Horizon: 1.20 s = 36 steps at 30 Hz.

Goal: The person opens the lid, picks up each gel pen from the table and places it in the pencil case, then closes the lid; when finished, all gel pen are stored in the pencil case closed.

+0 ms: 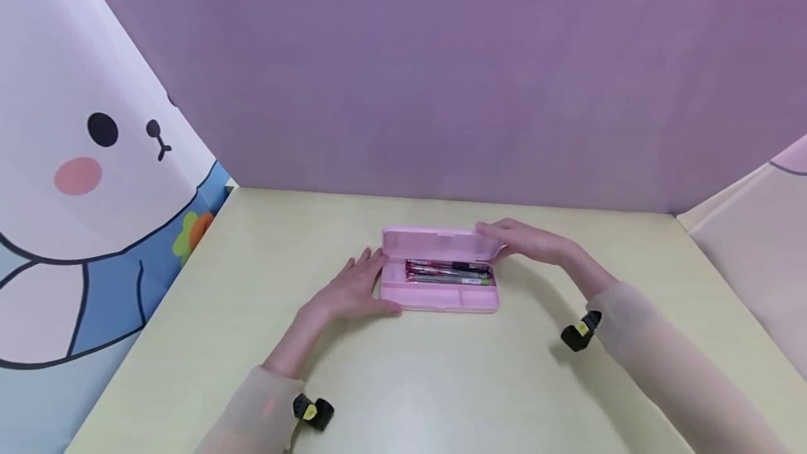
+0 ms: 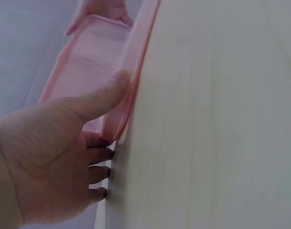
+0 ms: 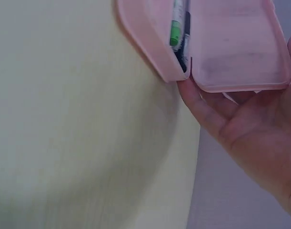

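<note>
A pink pencil case (image 1: pixel 429 298) lies on the table with its lid (image 1: pixel 435 244) raised. Several pens (image 1: pixel 447 272) lie in its rear compartment, and dividers split off sections at the front. My left hand (image 1: pixel 353 289) holds the case at its left end. The thumb presses the front wall near the corner while the other fingers spread along the end. At the other end, my right hand (image 1: pixel 529 240) grips the lid, thumb on its upper edge and fingers behind it. In the right wrist view, a fingertip meets the case (image 3: pixel 155 52) by the hinge.
The pale wooden table (image 1: pixel 441 377) runs back to a purple panel (image 1: pixel 441 76). On the left hangs a sheet with a cartoon animal (image 1: pixel 101 230). A pale sheet (image 1: pixel 763 230) borders the right side. Small black cameras sit at both sleeve cuffs.
</note>
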Tool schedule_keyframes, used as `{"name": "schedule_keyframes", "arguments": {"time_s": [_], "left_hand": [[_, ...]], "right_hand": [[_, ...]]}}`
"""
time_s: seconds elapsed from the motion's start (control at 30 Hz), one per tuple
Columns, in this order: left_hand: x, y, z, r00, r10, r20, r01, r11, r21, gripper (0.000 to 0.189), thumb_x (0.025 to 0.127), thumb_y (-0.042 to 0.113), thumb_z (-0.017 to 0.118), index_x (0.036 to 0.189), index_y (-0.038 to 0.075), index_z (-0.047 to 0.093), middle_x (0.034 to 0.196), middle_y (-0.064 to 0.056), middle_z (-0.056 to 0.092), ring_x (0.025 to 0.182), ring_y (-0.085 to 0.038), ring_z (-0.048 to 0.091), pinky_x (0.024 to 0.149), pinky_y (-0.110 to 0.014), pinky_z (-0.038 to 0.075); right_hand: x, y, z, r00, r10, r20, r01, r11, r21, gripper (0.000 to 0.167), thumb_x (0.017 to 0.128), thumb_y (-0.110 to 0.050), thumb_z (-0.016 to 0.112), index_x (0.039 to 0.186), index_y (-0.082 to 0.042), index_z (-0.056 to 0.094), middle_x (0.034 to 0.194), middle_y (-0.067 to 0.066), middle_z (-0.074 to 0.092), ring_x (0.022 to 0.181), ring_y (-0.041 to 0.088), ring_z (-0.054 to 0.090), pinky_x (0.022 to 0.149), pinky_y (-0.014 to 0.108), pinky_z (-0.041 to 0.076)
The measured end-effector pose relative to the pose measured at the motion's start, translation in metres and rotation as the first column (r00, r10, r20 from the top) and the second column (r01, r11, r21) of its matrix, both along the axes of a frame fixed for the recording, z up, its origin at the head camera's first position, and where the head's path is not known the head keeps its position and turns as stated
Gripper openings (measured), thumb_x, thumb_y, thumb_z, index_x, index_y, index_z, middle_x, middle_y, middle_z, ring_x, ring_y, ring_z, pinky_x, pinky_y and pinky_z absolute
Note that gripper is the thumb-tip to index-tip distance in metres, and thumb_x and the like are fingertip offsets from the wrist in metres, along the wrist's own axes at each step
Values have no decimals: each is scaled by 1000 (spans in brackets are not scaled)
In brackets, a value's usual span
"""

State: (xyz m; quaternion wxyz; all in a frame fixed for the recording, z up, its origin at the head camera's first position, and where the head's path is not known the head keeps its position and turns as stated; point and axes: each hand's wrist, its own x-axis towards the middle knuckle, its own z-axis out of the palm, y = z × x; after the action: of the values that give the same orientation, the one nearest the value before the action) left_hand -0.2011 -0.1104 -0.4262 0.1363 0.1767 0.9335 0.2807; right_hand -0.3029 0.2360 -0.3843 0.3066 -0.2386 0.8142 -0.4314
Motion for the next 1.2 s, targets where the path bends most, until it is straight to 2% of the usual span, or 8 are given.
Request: {"name": "schedule_keyframes", "arguments": {"time_s": [0.17, 0.27, 0.4, 0.57, 0.77, 0.97, 1.07, 1.2], "left_hand": [[-3, 4, 3, 1000, -6, 9, 6, 999, -40, 115, 86, 51, 78, 165, 4, 10, 174, -15, 11, 163, -37, 4, 134, -53, 6], [-2, 5, 2, 1000, 8, 8, -8, 999, -54, 118, 85, 51, 80, 164, -2, 10, 173, -21, 10, 163, -37, 4, 134, -52, 6], [0, 5, -1, 999, 20, -28, -21, 1000, -17, 117, 82, 50, 83, 163, 0, 15, 171, -25, 17, 162, -40, 8, 134, -54, 9], [2, 2, -6, 993, -36, -117, 35, 999, -14, 117, 86, 52, 79, 166, 9, 4, 174, -16, 10, 162, -36, 12, 132, -58, 13], [9, 4, -8, 963, -168, -211, 147, 983, -111, 89, 100, 45, 64, 167, 20, 11, 176, -7, 0, 163, -32, 5, 131, -59, 20], [15, 7, -11, 914, -289, -284, 190, 925, -328, 74, 108, 47, 45, 167, 17, 13, 175, -12, 0, 163, -33, 2, 132, -56, 21], [17, 7, -13, 892, -320, -319, 179, 899, -401, 72, 109, 48, 39, 167, 14, 12, 175, -13, 1, 164, -31, 4, 133, -52, 20], [18, 7, -14, 874, -340, -348, 162, 877, -452, 70, 110, 47, 35, 166, 11, 14, 175, -14, 4, 163, -32, 8, 133, -50, 20]], "right_hand": [[21, 4, -1, 975, 87, -206, -72, 994, 80, 43, 105, -37, 55, 141, -15, 64, 143, 10, 66, 134, 30, 61, 109, 48, 53], [33, 4, -5, 951, 108, -291, -82, 992, 99, 44, 101, -35, 65, 142, -21, 64, 146, 7, 64, 138, 32, 57, 108, 48, 51], [47, 1, -11, 914, 108, -392, -64, 990, 124, 51, 95, -36, 74, 143, -22, 63, 149, 12, 59, 138, 35, 55, 106, 53, 51], [61, -6, -19, 829, 138, -542, -14, 974, 227, 66, 86, -49, 80, 145, -25, 61, 151, 13, 57, 137, 36, 55, 109, 58, 49], [71, -13, -29, 706, 221, -673, 8, 948, 319, 72, 84, -46, 83, 148, -24, 58, 149, 17, 57, 134, 38, 57, 107, 56, 53], [77, -16, -38, 604, 292, -742, 17, 925, 378, 74, 84, -40, 84, 150, -24, 55, 147, 19, 57, 131, 38, 58, 101, 55, 58], [77, -17, -38, 564, 305, -767, 18, 924, 381, 73, 84, -39, 84, 150, -24, 56, 145, 20, 58, 128, 38, 59, 100, 53, 59], [76, -19, -37, 544, 318, -777, 5, 924, 382, 72, 84, -39, 84, 149, -24, 56, 144, 21, 58, 126, 37, 60, 97, 52, 60]]}}
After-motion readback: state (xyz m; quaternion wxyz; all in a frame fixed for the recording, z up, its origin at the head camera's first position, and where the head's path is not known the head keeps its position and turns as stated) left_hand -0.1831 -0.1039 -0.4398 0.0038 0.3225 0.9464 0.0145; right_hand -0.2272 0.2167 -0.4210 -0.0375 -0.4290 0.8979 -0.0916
